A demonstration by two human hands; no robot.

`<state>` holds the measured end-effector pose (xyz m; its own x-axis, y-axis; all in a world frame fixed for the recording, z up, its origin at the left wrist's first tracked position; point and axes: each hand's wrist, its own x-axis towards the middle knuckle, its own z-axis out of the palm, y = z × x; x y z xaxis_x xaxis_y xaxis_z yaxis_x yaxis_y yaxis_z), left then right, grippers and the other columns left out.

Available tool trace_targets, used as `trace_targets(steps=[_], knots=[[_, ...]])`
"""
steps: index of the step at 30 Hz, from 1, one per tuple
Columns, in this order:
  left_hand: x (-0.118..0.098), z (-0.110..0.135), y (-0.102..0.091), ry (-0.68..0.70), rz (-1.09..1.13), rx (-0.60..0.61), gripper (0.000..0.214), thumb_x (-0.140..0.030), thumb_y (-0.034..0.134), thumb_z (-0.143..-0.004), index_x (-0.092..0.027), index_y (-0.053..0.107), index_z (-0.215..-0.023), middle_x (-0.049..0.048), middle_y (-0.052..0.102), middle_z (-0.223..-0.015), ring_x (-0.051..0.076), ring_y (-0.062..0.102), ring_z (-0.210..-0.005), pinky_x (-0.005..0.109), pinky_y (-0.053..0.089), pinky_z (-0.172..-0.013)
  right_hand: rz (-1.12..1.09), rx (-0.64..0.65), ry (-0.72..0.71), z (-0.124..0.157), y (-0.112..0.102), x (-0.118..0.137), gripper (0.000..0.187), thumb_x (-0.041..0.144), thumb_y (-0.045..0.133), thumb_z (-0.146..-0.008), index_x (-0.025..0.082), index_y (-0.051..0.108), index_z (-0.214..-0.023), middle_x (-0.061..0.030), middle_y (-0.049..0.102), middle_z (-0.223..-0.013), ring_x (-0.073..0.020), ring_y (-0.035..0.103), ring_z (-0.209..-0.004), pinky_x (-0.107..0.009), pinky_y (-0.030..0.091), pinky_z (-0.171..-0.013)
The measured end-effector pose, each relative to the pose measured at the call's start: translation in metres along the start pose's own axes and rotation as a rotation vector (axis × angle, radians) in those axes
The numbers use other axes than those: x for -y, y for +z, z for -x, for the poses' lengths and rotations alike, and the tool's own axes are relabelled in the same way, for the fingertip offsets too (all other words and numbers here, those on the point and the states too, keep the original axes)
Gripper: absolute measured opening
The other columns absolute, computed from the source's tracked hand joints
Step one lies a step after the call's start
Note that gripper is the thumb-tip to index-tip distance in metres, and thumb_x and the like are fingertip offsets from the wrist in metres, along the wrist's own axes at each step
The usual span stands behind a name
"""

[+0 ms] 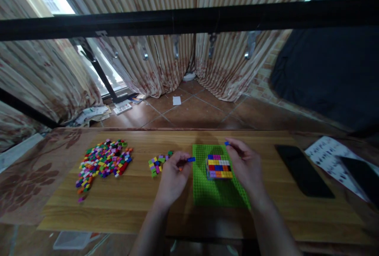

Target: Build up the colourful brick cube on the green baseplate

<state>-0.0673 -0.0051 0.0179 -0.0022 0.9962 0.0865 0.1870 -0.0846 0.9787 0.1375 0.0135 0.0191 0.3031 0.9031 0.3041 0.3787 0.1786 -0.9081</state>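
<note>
Between the fingertips of my left hand (174, 175) is a blue toy brick (192, 159), held just at the left edge of the green baseplate (204, 195). My right hand (244, 163) pinches a smaller blue brick (227, 143) above the baseplate's far right part. A block built of multicoloured bricks (219, 167) stands on the baseplate, its top showing rows of red, blue, yellow, white and orange. My right hand is close beside its right side. Partly behind my left hand lies a small group of loose bricks (155, 166).
A large heap of mixed small bricks (106, 159) spreads over the left of the wooden table (133, 204). At the right lie a black flat panel (303, 171), a printed sheet (322, 157) and a dark device (359, 175). A black bar (189, 23) crosses beyond the table.
</note>
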Motion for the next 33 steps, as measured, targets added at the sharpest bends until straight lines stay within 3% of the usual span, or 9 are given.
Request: trace_targets(steps=[7,11,23,33], knots=[[-0.003,-0.001,0.026,0.026,-0.015,0.005,0.005,-0.020,0.058,-0.081,-0.017,0.062,-0.083,0.0005,0.064,-0.078,0.014,0.061,-0.074,0.024,0.048,-0.069,0.045,0.092,0.022,-0.005,-0.023,-0.014,0.026,0.032,0.056,-0.085,0.022,0.071,-0.104,-0.0073,0.073,-0.102,-0.0215,0.067,-0.088,-0.040,0.053,-0.081],[-0.008,-0.002,0.035,0.115,-0.126,-0.004,0.007,-0.019,0.056,-0.083,-0.018,0.064,-0.085,0.0011,0.066,-0.081,0.015,0.063,-0.080,0.026,0.049,-0.077,0.057,0.161,0.010,-0.006,-0.033,-0.020,0.025,0.030,0.058,-0.084,0.024,0.072,-0.103,-0.0068,0.073,-0.102,-0.0220,0.068,-0.091,-0.040,0.053,-0.082],[-0.011,-0.007,0.056,0.227,-0.316,-0.005,0.018,-0.017,0.056,-0.086,-0.021,0.069,-0.098,0.0039,0.072,-0.094,0.019,0.065,-0.092,0.033,0.049,-0.087,0.152,0.267,-0.034,0.000,-0.031,-0.016,0.024,0.026,0.057,-0.082,0.023,0.073,-0.100,-0.0049,0.073,-0.092,-0.0183,0.066,-0.078,-0.034,0.053,-0.075],[-0.015,-0.007,0.063,0.320,-0.517,-0.017,0.010,-0.019,0.060,-0.086,-0.022,0.067,-0.091,0.0029,0.072,-0.090,0.020,0.062,-0.090,0.037,0.044,-0.087,0.160,0.358,0.009,0.001,-0.034,-0.015,0.023,0.032,0.064,-0.080,0.022,0.072,-0.099,-0.0016,0.068,-0.077,-0.0169,0.063,-0.069,-0.031,0.052,-0.067]])
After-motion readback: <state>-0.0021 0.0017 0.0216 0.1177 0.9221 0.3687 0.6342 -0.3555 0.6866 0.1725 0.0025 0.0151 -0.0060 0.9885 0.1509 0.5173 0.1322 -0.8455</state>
